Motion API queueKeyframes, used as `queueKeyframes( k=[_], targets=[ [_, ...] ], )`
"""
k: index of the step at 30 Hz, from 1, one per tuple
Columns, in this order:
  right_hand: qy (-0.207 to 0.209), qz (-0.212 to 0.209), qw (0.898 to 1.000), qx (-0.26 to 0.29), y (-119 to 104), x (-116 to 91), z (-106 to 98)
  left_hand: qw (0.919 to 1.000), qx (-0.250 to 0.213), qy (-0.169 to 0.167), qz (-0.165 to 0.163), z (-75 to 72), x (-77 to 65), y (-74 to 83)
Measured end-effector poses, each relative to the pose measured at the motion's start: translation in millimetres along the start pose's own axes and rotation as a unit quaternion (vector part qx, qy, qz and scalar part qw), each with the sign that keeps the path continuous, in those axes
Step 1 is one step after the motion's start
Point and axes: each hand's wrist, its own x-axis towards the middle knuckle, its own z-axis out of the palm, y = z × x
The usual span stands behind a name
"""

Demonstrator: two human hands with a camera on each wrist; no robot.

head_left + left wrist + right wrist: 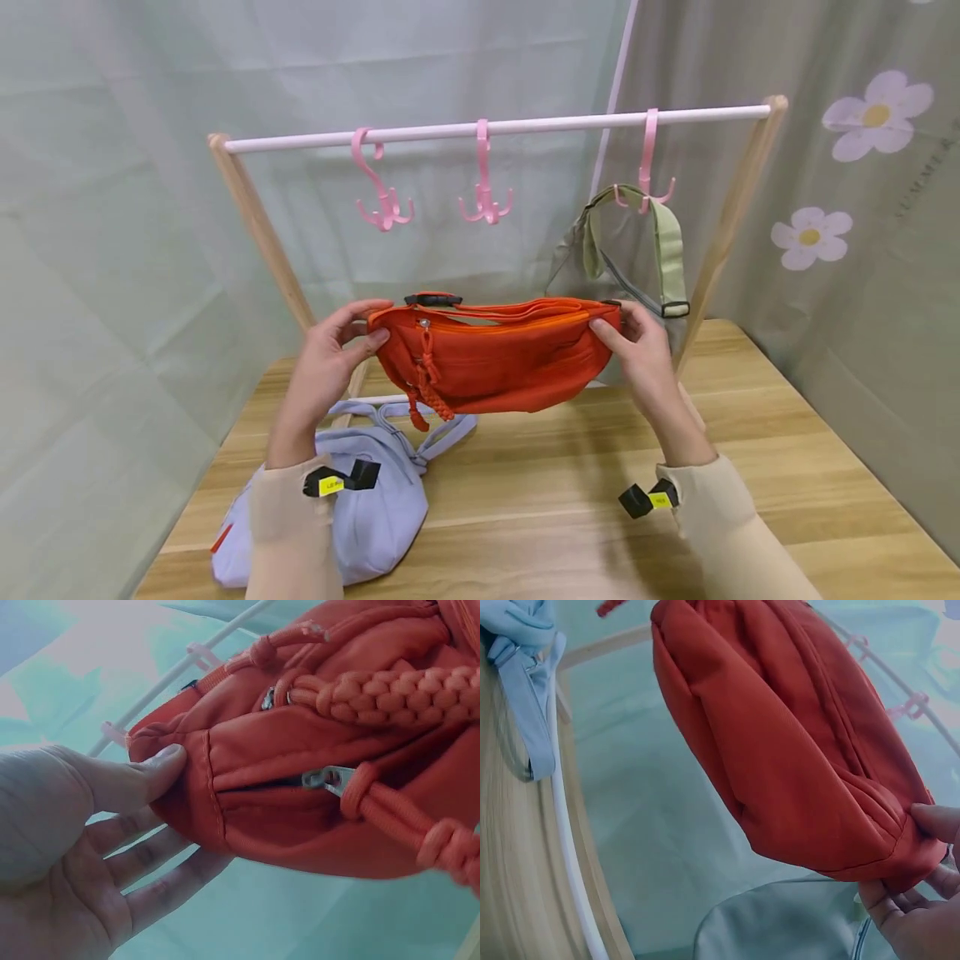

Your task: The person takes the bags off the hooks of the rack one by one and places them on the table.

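Observation:
A red-orange waist bag [510, 362] is held up between both hands, above the table and in front of the rack. At its left end my left hand [330, 354] pinches the fabric, thumb in front and fingers behind. My right hand [637, 350] grips the other end the same way. Braided cord pulls [405, 697] hang from the zippers near the left end, and one zipper [322, 778] in the left wrist view is partly open. A black buckle [433, 299] lies along the bag's top edge, by the folded strap.
A rack with a white bar [555, 125] carries pink hooks [483, 179]. From the right hook hangs a grey-green bag [667, 242]. A light blue bag [375, 500] lies on the wooden table [525, 517] at the left, under my left forearm. Curtains stand behind.

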Motion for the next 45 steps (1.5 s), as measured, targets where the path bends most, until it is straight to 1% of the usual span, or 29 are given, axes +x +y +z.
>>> queueKeyframes(
  k=[2, 5, 9, 13, 15, 17, 21, 24, 27, 32, 36, 40, 45],
  targets=[
    [0.02, 0.005, 1.0, 0.0, 2.7, -4.0, -2.5, 1.0, -0.002, 0.002, -0.004, 5.6, -1.5, -2.4],
    [0.035, 0.002, 0.999, 0.005, 6.8, -8.5, -8.3, 0.9998, -0.009, 0.007, -0.014, 14.6, -3.9, -4.3],
    [0.04, -0.027, 0.999, -0.008, 10.8, -10.4, -16.5, 0.9995, -0.021, 0.012, -0.021, 25.2, -6.2, -7.4],
    [0.037, -0.064, 0.996, -0.056, 12.1, -9.6, -23.1, 0.9993, -0.031, 0.008, -0.019, 32.0, -8.2, -10.8],
    [0.038, -0.075, 0.993, -0.083, 11.6, -8.8, -26.6, 0.9992, -0.036, 0.001, -0.015, 33.8, -8.8, -12.5],
    [0.036, -0.077, 0.991, -0.107, 9.9, -8.6, -30.7, 0.9992, -0.037, -0.009, -0.012, 35.2, -9.1, -13.1],
    [0.019, -0.061, 0.982, -0.176, 3.7, -9.8, -38.2, 0.999, -0.032, -0.02, -0.025, 36.9, -8.8, -13.7],
    [0.003, -0.044, 0.971, -0.235, -0.5, -10.8, -42.0, 0.9984, -0.025, -0.028, -0.041, 37.3, -7.8, -14.1],
    [-0.003, -0.025, 0.963, -0.269, -1.9, -11.0, -44.5, 0.9974, -0.022, -0.045, -0.051, 37.3, -6.9, -15.1],
    [-0.005, 0.004, 0.96, -0.28, 3.5, -10.4, -45.6, 0.9946, -0.031, -0.069, -0.07, 40.5, -7.2, -21.5],
    [-0.013, 0.008, 0.959, -0.284, 8.1, -8.9, -46.1, 0.9943, -0.018, -0.075, -0.073, 43.3, -7.5, -26.3],
    [-0.031, 0.017, 0.958, -0.284, 10.1, -7.2, -46.9, 0.994, 0.004, -0.077, -0.077, 44.3, -8.3, -29.2],
    [-0.048, 0.035, 0.956, -0.288, 9.7, -5.7, -50.6, 0.9923, 0.005, -0.087, -0.089, 47.1, -6.3, -29.6]
  ],
)
